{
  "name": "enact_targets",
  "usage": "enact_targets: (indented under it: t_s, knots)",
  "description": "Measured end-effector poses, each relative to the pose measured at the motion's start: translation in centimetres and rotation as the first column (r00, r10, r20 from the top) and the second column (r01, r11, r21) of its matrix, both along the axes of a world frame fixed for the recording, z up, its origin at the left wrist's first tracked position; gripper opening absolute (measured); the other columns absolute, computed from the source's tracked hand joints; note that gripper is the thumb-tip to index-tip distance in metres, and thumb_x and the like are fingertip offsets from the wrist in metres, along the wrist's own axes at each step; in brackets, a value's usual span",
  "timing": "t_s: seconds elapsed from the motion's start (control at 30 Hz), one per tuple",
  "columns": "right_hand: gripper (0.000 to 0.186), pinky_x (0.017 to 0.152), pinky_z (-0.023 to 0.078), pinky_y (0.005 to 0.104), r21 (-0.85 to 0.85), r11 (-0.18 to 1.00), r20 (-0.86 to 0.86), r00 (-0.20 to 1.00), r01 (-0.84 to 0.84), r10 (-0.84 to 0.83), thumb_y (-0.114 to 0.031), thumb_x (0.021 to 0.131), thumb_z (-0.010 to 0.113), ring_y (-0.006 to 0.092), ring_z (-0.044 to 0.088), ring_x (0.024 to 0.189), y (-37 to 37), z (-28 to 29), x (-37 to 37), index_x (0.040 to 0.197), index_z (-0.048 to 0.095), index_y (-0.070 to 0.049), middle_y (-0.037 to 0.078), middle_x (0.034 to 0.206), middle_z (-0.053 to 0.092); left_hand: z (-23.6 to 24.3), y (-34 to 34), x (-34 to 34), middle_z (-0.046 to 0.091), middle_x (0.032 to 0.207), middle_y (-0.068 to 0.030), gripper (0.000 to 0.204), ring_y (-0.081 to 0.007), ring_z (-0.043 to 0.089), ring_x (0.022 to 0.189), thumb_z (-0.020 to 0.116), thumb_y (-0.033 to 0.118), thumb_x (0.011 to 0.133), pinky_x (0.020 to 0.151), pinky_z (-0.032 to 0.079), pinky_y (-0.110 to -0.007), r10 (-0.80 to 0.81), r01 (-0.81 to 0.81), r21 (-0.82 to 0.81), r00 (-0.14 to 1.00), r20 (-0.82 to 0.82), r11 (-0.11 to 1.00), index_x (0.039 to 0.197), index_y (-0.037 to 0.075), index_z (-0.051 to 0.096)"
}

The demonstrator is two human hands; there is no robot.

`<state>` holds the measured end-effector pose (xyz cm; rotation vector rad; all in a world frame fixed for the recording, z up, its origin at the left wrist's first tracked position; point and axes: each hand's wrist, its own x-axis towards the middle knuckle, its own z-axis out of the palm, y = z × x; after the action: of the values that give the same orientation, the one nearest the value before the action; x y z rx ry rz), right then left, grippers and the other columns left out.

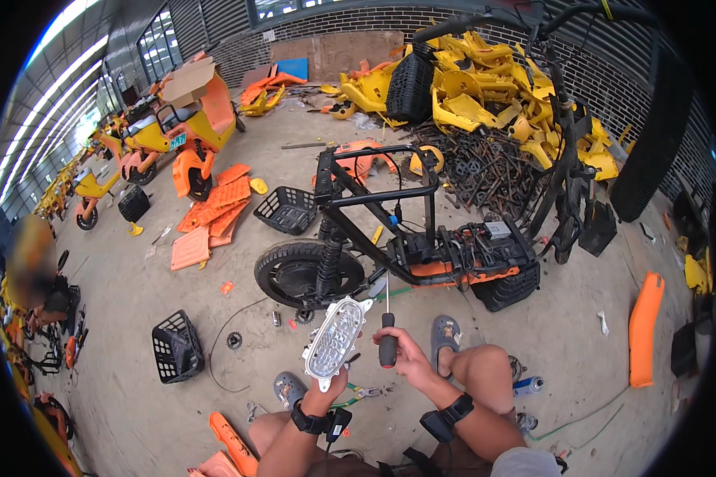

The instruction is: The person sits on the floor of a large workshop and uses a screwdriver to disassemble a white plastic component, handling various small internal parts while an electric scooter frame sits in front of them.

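My left hand [326, 388] grips an oval clear-and-silver lamp unit [334, 338] from below, tilted upright. Just to its right, my right hand [406, 358] is closed round the black handle of a screwdriver [387, 343], its shaft pointing up toward the stripped black scooter frame [374, 207]. A rear wheel [274, 274] and shock absorber of that frame lie beyond the lamp. On the floor between my feet are pliers with yellow-green handles [362, 393].
Black baskets [171, 346], orange panels [207, 215] and a long orange piece [644, 326] lie around me. A spray can [527, 385] is beside my right leg. Yellow body parts [469, 87] are heaped behind. Scooters [191, 127] stand left; another person [48, 306] is at the far left.
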<state>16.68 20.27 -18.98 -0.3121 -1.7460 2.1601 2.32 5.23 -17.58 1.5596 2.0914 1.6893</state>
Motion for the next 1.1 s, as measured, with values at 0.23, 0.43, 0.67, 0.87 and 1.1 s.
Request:
enact_targets:
  t_s: [0.23,0.43,0.67,0.87,1.1]
  knots:
    - [0.034,0.078,0.044,0.0244,-0.066,0.993,0.067,0.994,0.095,-0.09,-0.004,0.088,0.055,0.01,0.052,0.094,0.0,-1.0,0.0,0.122,0.058,-0.007,0.002,0.109,0.055,0.4,0.4,0.3,0.069,0.115,-0.0115,0.037,-0.0196,0.065,0.107,0.037,0.017,0.106,0.097,0.047,-0.035,-0.007,-0.001,0.088,0.995,0.099,0.996,0.136,0.0,0.05]
    - [0.022,0.076,0.045,0.0233,0.09,0.982,0.077,0.982,0.163,-0.17,-0.005,0.089,0.061,0.0078,0.055,0.087,-0.1,-2.2,-0.3,0.112,0.063,-0.005,0.002,0.102,0.059,-0.6,0.1,-0.1,0.068,0.116,-0.0115,0.038,-0.0198,0.064,0.108,0.038,0.019,0.106,0.098,0.046,-0.035,0.017,-0.017,0.035,1.0,0.008,0.999,0.137,0.0,0.049]
    - [0.026,0.072,0.047,0.0223,0.092,0.974,0.156,0.963,0.206,-0.218,-0.001,0.089,0.06,0.0082,0.058,0.08,0.2,-1.9,0.0,0.115,0.064,-0.004,0.003,0.093,0.065,-0.8,0.3,-0.1,0.068,0.116,-0.0117,0.04,-0.0205,0.064,0.109,0.039,0.022,0.107,0.098,0.046,-0.035,0.005,-0.007,0.06,0.999,0.031,0.998,0.138,0.0,0.048]
    - [0.027,0.07,0.046,0.0215,0.019,0.973,0.174,0.957,0.232,-0.231,-0.001,0.088,0.063,0.0072,0.058,0.077,0.5,-1.7,0.1,0.115,0.066,-0.004,0.002,0.092,0.065,0.9,0.3,0.4,0.068,0.117,-0.0125,0.04,-0.0213,0.064,0.111,0.036,0.021,0.107,0.099,0.045,-0.036,-0.046,0.039,0.066,0.994,0.096,0.997,0.139,0.0,0.047]
    - [0.025,0.071,0.045,0.0228,0.031,0.96,0.073,0.958,0.277,-0.278,0.004,0.084,0.063,0.008,0.056,0.079,0.3,-1.7,-0.1,0.106,0.07,-0.005,0.001,0.093,0.06,1.2,0.3,0.4,0.069,0.113,-0.0112,0.037,-0.0211,0.065,0.103,0.037,0.004,0.099,0.094,0.047,-0.035,0.042,-0.046,0.072,0.998,0.056,0.996,0.133,0.001,0.052]
